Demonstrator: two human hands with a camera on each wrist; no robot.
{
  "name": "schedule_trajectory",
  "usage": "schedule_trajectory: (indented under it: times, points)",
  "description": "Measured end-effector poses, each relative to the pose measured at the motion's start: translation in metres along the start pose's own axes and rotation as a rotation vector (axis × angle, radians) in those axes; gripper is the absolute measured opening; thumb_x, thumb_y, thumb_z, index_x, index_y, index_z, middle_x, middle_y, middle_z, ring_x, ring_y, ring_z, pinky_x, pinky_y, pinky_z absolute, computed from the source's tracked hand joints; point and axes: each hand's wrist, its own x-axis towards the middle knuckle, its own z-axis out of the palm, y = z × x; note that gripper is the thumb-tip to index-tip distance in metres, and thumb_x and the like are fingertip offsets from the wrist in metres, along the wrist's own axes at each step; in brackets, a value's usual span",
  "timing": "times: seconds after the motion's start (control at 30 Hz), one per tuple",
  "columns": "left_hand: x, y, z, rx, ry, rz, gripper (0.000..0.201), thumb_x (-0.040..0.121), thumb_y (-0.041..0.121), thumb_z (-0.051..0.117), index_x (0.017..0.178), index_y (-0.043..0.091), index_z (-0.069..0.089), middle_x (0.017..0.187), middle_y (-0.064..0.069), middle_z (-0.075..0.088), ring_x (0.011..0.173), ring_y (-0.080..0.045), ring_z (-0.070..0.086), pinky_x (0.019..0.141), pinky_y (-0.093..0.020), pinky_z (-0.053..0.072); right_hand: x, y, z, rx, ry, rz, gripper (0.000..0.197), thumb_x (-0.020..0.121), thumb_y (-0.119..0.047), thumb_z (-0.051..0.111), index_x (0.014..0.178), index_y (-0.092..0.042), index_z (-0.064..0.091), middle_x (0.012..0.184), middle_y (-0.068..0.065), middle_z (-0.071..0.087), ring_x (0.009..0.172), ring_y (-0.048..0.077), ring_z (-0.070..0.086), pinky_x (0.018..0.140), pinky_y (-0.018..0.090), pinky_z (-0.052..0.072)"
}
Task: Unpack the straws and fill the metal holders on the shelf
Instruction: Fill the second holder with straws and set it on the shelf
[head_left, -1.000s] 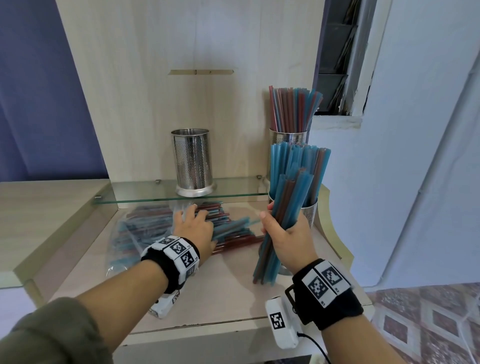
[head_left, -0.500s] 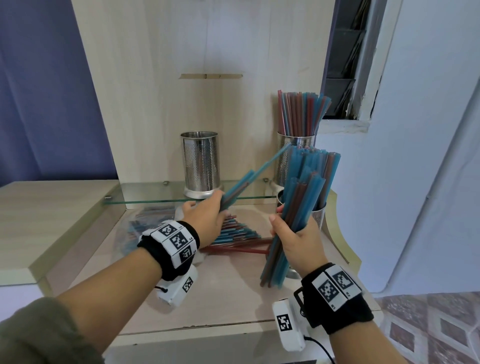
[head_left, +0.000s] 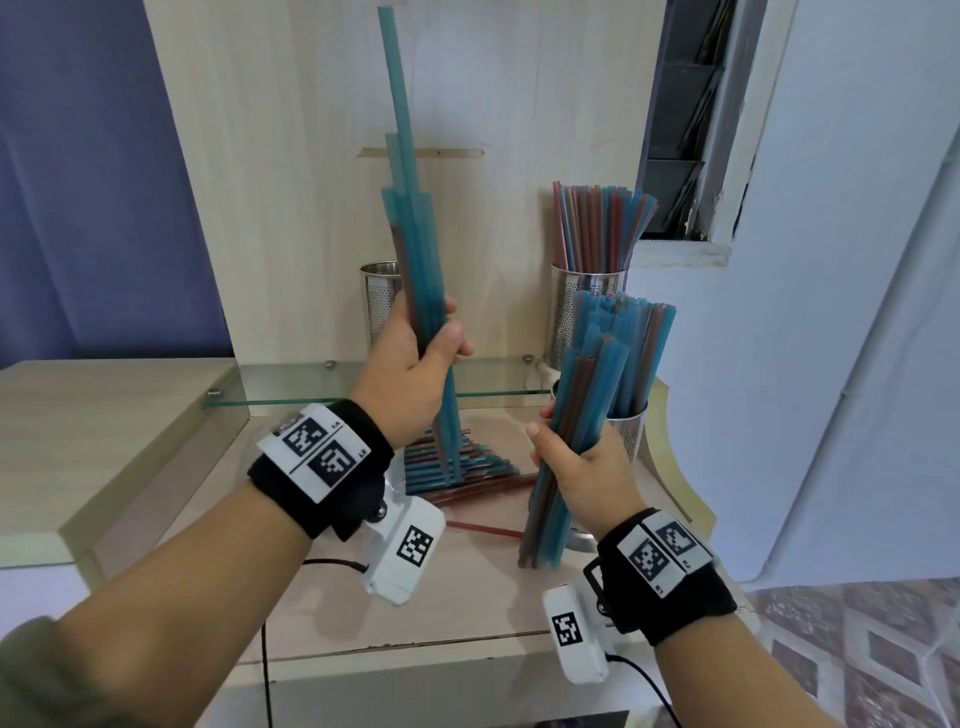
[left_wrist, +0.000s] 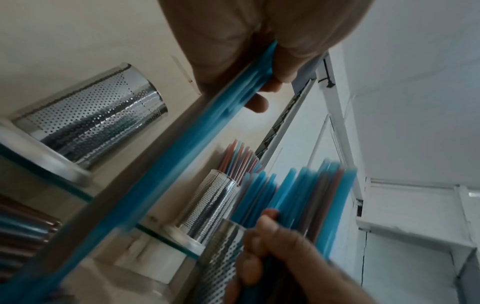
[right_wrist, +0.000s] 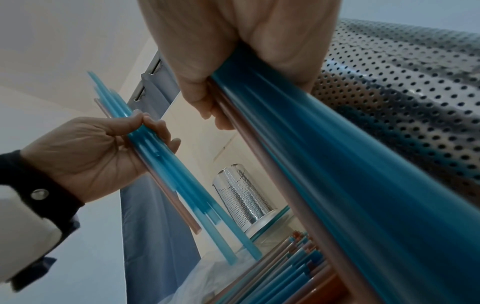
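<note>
At center left of the frame, the left hand (head_left: 415, 364) gripped a thin bundle of straws (head_left: 415, 249) upright, fingers (head_left: 451, 340) wrapped round it, ends uneven, apparently to be squared before loading. Behind it on the glass shelf (head_left: 291, 387) stood an empty holder (head_left: 378, 301). Loose straws (head_left: 462, 467) lay on the table (head_left: 218, 499) below. Right of center, the right hand (head_left: 584, 467) clutched a thicker bundle (head_left: 587, 415), fingers closed round it, beside a holder (head_left: 631, 431) already stocked; another full holder (head_left: 587, 291) stood behind.
</note>
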Motion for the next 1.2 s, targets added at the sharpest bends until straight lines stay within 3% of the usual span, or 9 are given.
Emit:
schedule_trajectory:
  times: [0.17, 0.3, 0.37, 0.67, 0.87, 0.93, 1.07, 1.13, 1.2]
  points:
    - [-0.019, -0.018, 0.013, -0.055, -0.044, -0.182, 0.009, 0.099, 0.014, 0.046, 0.1, 0.023, 0.046, 0.087, -0.001, 0.059, 0.088, -0.011, 0.063, 0.088, -0.029, 0.05, 0.0, -0.006, 0.011, 0.0, -0.087, -0.01, 0.018, 0.082, -0.033, 0.074, 0.094, -0.025, 0.063, 0.079, -0.007, 0.065, 0.078, 0.012, 0.065, 0.077, 0.033, 0.056]
    - [-0.032, -0.028, 0.023, -0.103, -0.087, -0.278, 0.006, 0.099, 0.014, 0.046, 0.101, 0.018, 0.049, 0.097, -0.006, 0.062, 0.095, -0.008, 0.063, 0.089, -0.033, 0.049, -0.003, -0.015, 0.022, 0.046, -0.224, -0.056, 0.03, 0.081, -0.022, 0.073, 0.109, -0.016, 0.064, 0.094, -0.011, 0.069, 0.091, -0.004, 0.066, 0.079, 0.016, 0.051]
    - [-0.031, -0.027, 0.027, -0.22, -0.108, -0.326, 0.018, 0.099, 0.015, 0.047, 0.116, 0.011, 0.05, 0.114, -0.012, 0.062, 0.112, -0.02, 0.061, 0.098, -0.04, 0.046, -0.003, -0.016, 0.027, 0.097, -0.267, -0.056, 0.037, 0.079, -0.021, 0.073, 0.114, -0.016, 0.063, 0.104, -0.007, 0.071, 0.1, 0.002, 0.067, 0.084, 0.017, 0.051]
    - [-0.029, -0.026, 0.034, -0.521, -0.221, -0.511, 0.045, 0.096, 0.021, 0.049, 0.14, 0.021, 0.04, 0.134, -0.004, 0.057, 0.127, -0.024, 0.052, 0.109, -0.046, 0.039, 0.004, -0.019, 0.023, 0.004, -0.301, -0.085, 0.035, 0.075, -0.005, 0.081, 0.1, -0.024, 0.066, 0.094, -0.004, 0.073, 0.091, 0.008, 0.069, 0.083, 0.025, 0.055]
    - [-0.021, -0.004, 0.026, -0.132, -0.388, -0.296, 0.03, 0.103, 0.013, 0.035, 0.12, 0.038, 0.034, 0.119, 0.021, 0.048, 0.101, 0.025, 0.048, 0.09, -0.008, 0.041, 0.002, -0.014, 0.018, -0.019, -0.275, -0.007, 0.022, 0.077, 0.004, 0.074, 0.076, -0.013, 0.06, 0.058, -0.011, 0.059, 0.055, 0.003, 0.056, 0.055, 0.023, 0.047]
    - [-0.006, 0.013, 0.015, 0.033, -0.286, -0.16, 0.023, 0.103, 0.027, 0.037, 0.125, 0.031, 0.031, 0.124, 0.013, 0.046, 0.104, 0.021, 0.046, 0.091, -0.007, 0.041, 0.002, -0.016, 0.014, -0.037, -0.297, 0.004, 0.022, 0.079, 0.002, 0.073, 0.079, -0.016, 0.06, 0.058, -0.013, 0.061, 0.055, -0.001, 0.058, 0.054, 0.018, 0.047]
    - [0.025, 0.053, 0.002, 0.227, -0.166, 0.288, 0.078, 0.088, 0.058, 0.051, 0.145, 0.026, 0.009, 0.149, 0.004, 0.027, 0.136, -0.006, 0.036, 0.108, -0.029, 0.038, 0.003, -0.013, 0.012, -0.051, -0.324, 0.036, 0.015, 0.08, -0.003, 0.075, 0.086, -0.009, 0.061, 0.065, -0.008, 0.059, 0.058, 0.002, 0.06, 0.056, 0.018, 0.049]
    - [0.037, 0.064, 0.004, 0.47, -0.19, 0.458, 0.091, 0.084, 0.051, 0.063, 0.149, 0.014, 0.011, 0.15, 0.004, 0.023, 0.139, -0.013, 0.03, 0.113, -0.037, 0.033, 0.001, -0.012, 0.013, -0.059, -0.314, 0.036, 0.015, 0.08, -0.004, 0.075, 0.087, -0.007, 0.063, 0.067, -0.006, 0.06, 0.061, 0.001, 0.061, 0.058, 0.017, 0.05]
    - [0.039, 0.065, 0.013, 0.589, -0.246, 0.463, 0.077, 0.089, 0.04, 0.063, 0.147, 0.007, 0.025, 0.147, -0.002, 0.035, 0.133, -0.011, 0.038, 0.111, -0.04, 0.036, 0.0, -0.013, 0.013, -0.049, -0.282, 0.017, 0.013, 0.08, -0.005, 0.076, 0.089, -0.007, 0.066, 0.073, 0.005, 0.065, 0.068, 0.009, 0.065, 0.063, 0.022, 0.055]
